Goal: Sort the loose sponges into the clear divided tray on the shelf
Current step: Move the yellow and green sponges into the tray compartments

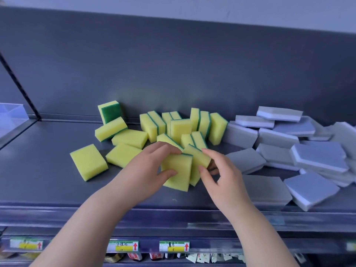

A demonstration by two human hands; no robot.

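Status: early stage. No sponge is seen in the clear divided tray [11, 114], though only one corner of it shows, at the far left edge of the shelf [48, 170].

Hands: the left hand [152, 166] grips an upright yellow sponge [178, 176], fingers curled over its top edge and thumb on its near face. The right hand [223, 176] pinches a second yellow sponge [200, 158], which touches the first on its right side. Both held sponges sit near the middle of the shelf, well apart from the tray.

Outstanding items:
- The loose yellow sponges [131, 138] lie scattered to the left of and behind the hands, some flat, some on edge.
- The grey sponges [317, 157] lie heaped on the right side, none in hand.

Judgement: the step in hand appears to be gathering yellow sponges into a stack for transfer. Nearly all of the sorting is left to do.
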